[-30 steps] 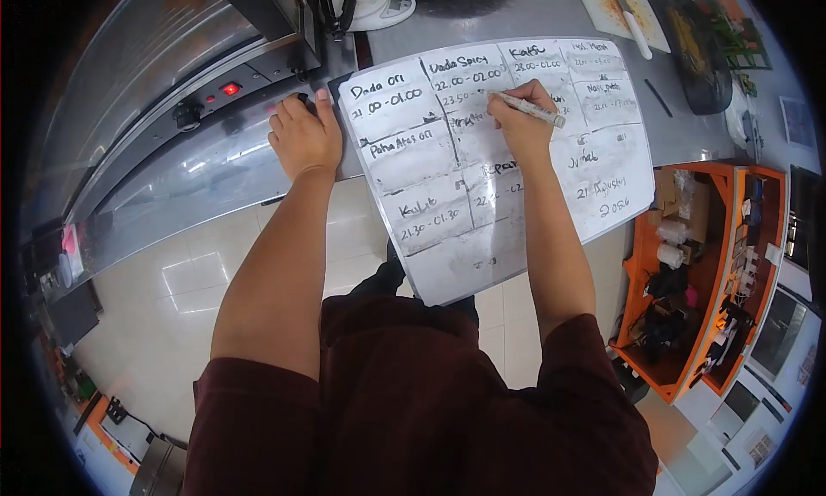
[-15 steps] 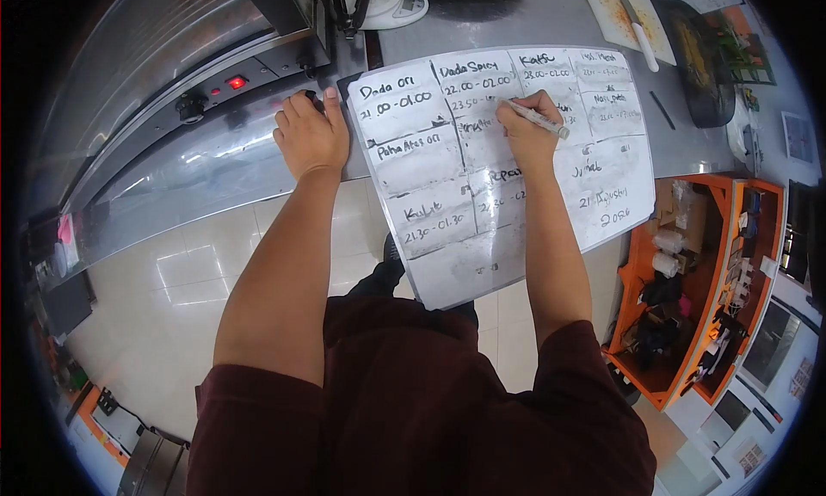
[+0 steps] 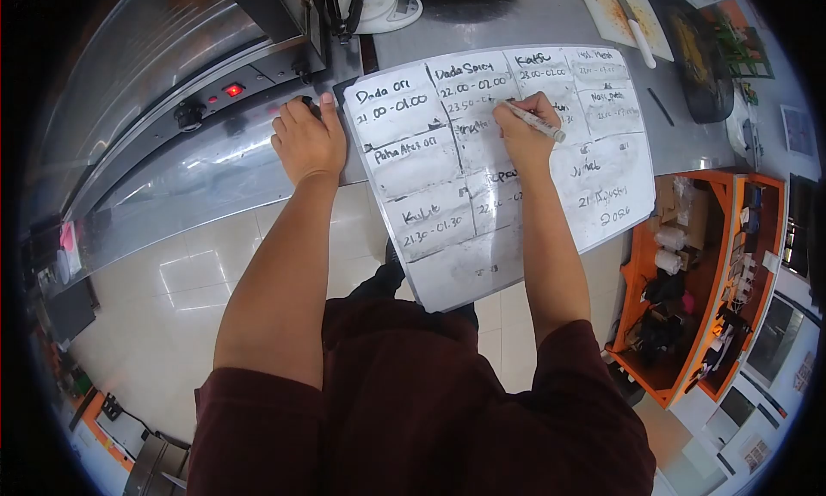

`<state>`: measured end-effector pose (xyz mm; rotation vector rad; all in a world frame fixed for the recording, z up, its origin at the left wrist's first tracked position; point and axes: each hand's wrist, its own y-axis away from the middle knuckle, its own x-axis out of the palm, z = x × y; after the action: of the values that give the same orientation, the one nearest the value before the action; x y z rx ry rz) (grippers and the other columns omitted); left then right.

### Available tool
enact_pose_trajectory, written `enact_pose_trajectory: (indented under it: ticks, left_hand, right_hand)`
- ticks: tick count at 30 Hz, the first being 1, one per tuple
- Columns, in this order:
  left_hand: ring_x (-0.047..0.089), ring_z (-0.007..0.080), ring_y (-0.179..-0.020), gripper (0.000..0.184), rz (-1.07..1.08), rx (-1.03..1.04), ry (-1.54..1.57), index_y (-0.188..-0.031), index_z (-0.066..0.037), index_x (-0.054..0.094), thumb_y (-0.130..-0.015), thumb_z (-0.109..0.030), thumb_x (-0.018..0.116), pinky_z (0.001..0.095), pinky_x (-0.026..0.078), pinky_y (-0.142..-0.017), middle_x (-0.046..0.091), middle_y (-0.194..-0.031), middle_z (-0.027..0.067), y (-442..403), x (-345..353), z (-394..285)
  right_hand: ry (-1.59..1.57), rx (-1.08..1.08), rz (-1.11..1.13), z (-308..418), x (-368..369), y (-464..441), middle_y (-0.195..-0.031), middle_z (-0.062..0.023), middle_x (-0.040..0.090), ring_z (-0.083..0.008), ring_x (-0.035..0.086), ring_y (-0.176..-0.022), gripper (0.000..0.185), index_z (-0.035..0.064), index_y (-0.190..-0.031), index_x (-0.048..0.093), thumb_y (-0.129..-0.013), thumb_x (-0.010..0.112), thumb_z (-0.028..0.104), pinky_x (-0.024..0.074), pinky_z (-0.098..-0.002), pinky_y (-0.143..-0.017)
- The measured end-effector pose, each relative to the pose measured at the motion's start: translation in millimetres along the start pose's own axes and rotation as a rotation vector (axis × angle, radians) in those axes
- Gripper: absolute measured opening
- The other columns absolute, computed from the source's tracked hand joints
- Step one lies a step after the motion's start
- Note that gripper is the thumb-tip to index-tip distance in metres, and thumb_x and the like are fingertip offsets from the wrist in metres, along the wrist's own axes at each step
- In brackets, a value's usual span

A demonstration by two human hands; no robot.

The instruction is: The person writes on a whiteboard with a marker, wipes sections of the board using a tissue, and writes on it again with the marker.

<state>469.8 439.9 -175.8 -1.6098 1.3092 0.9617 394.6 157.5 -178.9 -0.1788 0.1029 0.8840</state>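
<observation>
My right hand [image 3: 527, 136] holds a white marker [image 3: 535, 122], its tip on the whiteboard [image 3: 499, 264] at the line "23.50 -" under "Dada Spicy". The board lies tilted, partly on the steel counter and partly over its front edge, covered in black handwritten names and times in a drawn grid. My left hand [image 3: 308, 141] rests on the counter just left of the board, its fingers curled round a small black object [image 3: 311, 105] that is mostly hidden.
A machine with a lit red switch [image 3: 233, 90] stands at the left. Behind the board are a white scale [image 3: 391, 10], a cutting board [image 3: 595, 12] with a knife [image 3: 638, 38], and a black tray [image 3: 688, 57]. An orange shelf [image 3: 680, 384] stands at the right.
Compared with the earlier frames, the writing after "23.50 -" has grown by a stroke or so. My right hand has shifted slightly right along that line. My left hand keeps its place.
</observation>
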Motion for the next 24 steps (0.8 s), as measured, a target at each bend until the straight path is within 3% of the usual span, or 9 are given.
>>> enact_pose_trajectory:
  ticks: [4, 7, 24]
  left_hand:
    - [0.050, 0.0339, -0.111, 0.052, -0.014, 0.006, -0.014, -0.111, -0.002, 0.053, -0.099, -0.050, 0.038, 0.0457, 0.036, -0.096, 0.055, -0.116, 0.0155, 0.2, -0.4, -0.3]
    - [0.050, 0.0338, -0.111, 0.052, -0.004, 0.003, -0.027, -0.111, -0.002, 0.053, -0.099, -0.050, 0.038, 0.0455, 0.037, -0.095, 0.056, -0.116, 0.0154, -0.3, 0.5, 0.3]
    - [0.051, 0.0316, -0.106, 0.050, -0.041, 0.015, -0.031, -0.110, -0.002, 0.054, -0.098, -0.049, 0.041, 0.0433, 0.037, -0.093, 0.056, -0.114, 0.0131, -0.5, 3.5, 2.0]
  right_hand:
    - [0.029, -0.024, 0.018, -4.5, -3.2, -0.5, -0.060, -0.0009, 0.056, -0.0058, 0.047, -0.052, 0.025, 0.0037, -0.067, 0.050, -0.069, 0.075, 0.002, 0.0389, -0.0238, -0.048]
    - [-0.108, 0.077, -0.055, 6.1, -0.4, 1.3, -0.060, -0.0012, 0.057, -0.0058, 0.048, -0.052, 0.026, 0.0036, -0.066, 0.049, -0.069, 0.075, 0.002, 0.0394, -0.0241, -0.047]
    - [0.002, -0.002, -0.069, 1.4, -1.3, -0.5, -0.062, 0.0001, 0.056, -0.0039, 0.046, -0.057, 0.023, 0.0028, -0.067, 0.049, -0.071, 0.072, 0.001, 0.0390, -0.0222, -0.051]
